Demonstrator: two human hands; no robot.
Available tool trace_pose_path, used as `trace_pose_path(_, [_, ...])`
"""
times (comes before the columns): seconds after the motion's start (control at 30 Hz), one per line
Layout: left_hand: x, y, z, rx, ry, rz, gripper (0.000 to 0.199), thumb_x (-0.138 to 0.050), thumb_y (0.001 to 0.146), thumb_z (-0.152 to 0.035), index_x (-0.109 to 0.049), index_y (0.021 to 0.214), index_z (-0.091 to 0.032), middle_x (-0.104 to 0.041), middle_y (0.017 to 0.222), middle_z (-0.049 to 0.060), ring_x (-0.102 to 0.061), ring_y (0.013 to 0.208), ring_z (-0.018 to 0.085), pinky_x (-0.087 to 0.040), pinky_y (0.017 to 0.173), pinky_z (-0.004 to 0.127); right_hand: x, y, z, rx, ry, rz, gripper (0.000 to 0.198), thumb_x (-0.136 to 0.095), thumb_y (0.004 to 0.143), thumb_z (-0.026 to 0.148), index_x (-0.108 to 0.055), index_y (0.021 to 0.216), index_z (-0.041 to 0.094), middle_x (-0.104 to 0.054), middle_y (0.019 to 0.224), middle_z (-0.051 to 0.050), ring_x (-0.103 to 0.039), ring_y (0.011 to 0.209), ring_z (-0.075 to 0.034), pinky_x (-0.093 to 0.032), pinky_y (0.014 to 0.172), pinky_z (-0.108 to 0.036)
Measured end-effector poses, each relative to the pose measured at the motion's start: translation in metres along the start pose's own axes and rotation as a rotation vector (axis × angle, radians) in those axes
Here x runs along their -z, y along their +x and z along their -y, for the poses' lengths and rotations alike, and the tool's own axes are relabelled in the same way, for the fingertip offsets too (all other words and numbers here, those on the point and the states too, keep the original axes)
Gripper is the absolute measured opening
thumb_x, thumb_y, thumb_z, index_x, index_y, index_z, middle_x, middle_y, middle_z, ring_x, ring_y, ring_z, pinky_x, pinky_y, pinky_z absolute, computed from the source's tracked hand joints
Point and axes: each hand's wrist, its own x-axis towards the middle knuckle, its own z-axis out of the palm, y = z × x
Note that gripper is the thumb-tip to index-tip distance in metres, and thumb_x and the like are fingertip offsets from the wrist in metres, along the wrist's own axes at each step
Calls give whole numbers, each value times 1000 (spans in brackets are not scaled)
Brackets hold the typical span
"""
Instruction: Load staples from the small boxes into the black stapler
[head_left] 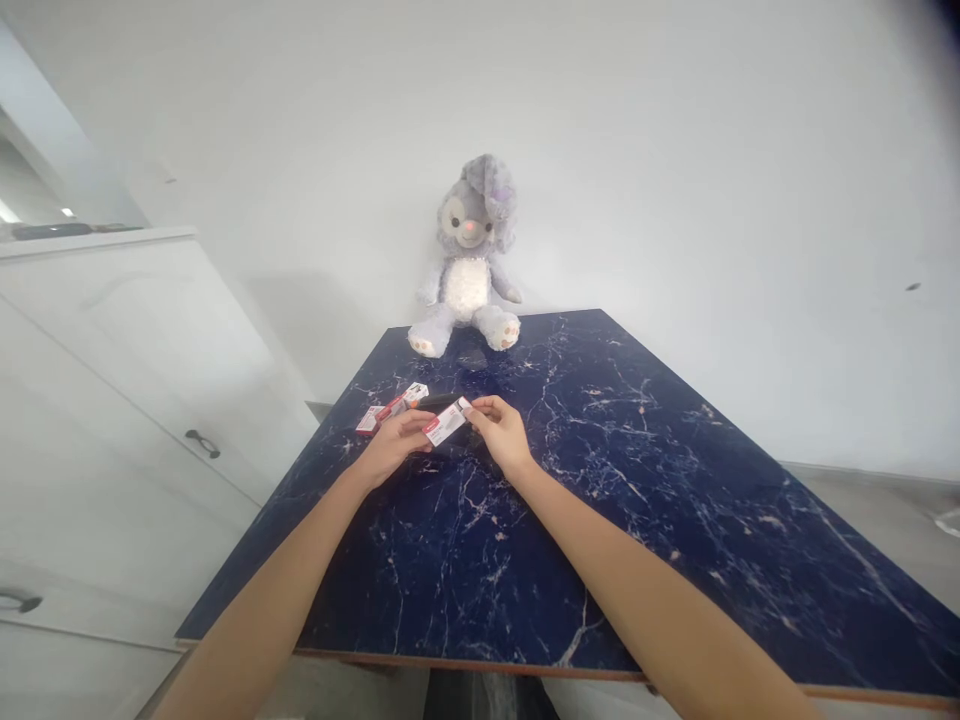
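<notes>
A small white and red box [448,421] is held up above the table between my two hands, tilted so its printed face shows. My left hand [395,440] grips its left end, fingers behind and thumb in front. At the opposite end, my right hand [501,431] pinches the upper right corner. Just beyond my left hand lie more red and white boxes [401,402], partly overlapping. A black object with an orange part [435,401] lies behind the held box, partly hidden, so its kind is unclear.
A grey plush rabbit [469,285] sits at the far edge of the dark blue marble-patterned table [600,480], against the white wall. To the left stands a white cabinet [135,400] with dark handles. The table's front edge runs below my forearms.
</notes>
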Motion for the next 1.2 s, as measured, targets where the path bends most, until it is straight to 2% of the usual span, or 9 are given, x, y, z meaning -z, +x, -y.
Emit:
trace_pose_path(0.13, [0, 0, 0, -8, 30, 14, 39, -80, 74, -34, -69, 109, -19, -72, 112, 8, -66, 92, 19, -54, 78, 32, 1, 1, 3, -43, 94, 8, 28, -70, 75, 44, -66, 87, 19, -73, 83, -4, -63, 69, -15, -52, 69, -27])
trace_pose_path(0.4, [1, 2, 3, -26, 102, 31, 41, -80, 74, -32, -66, 111, -20, -71, 111, 8, -68, 93, 21, -56, 76, 32, -1, -1, 2, -25, 36, -32, 30, -64, 82, 48, -67, 91, 20, -73, 81, -2, -64, 66, -15, -53, 67, -27])
trace_pose_path(0.6, [-1, 2, 2, -58, 139, 19, 41, -80, 74, -32, -66, 110, -19, -73, 103, 7, -69, 86, 20, -58, 79, 35, -2, -5, 8, 89, -125, 50, 20, -62, 85, 39, -71, 91, 21, -75, 90, -2, -68, 74, -16, -53, 72, -27])
trace_pose_path(0.8, [4, 2, 4, -69, 83, 59, 52, -78, 75, -29, -65, 125, -20, -70, 121, 9, -67, 106, 26, -55, 93, 42, -3, -10, 16, 130, -305, 64, 20, -61, 84, 27, -72, 100, 23, -76, 98, 0, -69, 73, -14, -54, 75, -28])
trace_pose_path(0.97, [4, 3, 5, -76, 53, 76, 58, -81, 72, -29, -65, 127, -21, -70, 124, 9, -66, 111, 26, -51, 99, 42, -4, -11, 12, 199, -333, 143, 25, -60, 84, 26, -70, 107, 25, -75, 100, 1, -67, 69, -13, -55, 72, -28])
trace_pose_path(1.07, [6, 6, 6, -109, 39, -52, 54, -81, 71, -33, -67, 121, -20, -72, 117, 10, -69, 99, 24, -55, 88, 39, -5, -11, 10, 231, -360, 44, 30, -57, 85, 26, -67, 113, 23, -72, 104, -2, -64, 66, -13, -55, 73, -30])
trace_pose_path(1.13, [12, 7, 6, -174, 55, -257, 49, -78, 74, -37, -67, 118, -18, -73, 110, 9, -69, 85, 21, -56, 79, 37, -4, -11, 9, 226, -417, -93, 32, -53, 86, 26, -63, 116, 21, -69, 105, -5, -63, 67, -14, -55, 77, -33])
trace_pose_path(1.2, [21, 7, 4, -275, 141, -538, 43, -71, 80, -41, -66, 117, -19, -73, 105, 8, -68, 81, 20, -56, 78, 36, -2, -11, 9, 243, -514, -215, 33, -51, 86, 25, -60, 117, 18, -65, 112, -10, -65, 83, -20, -53, 87, -39])
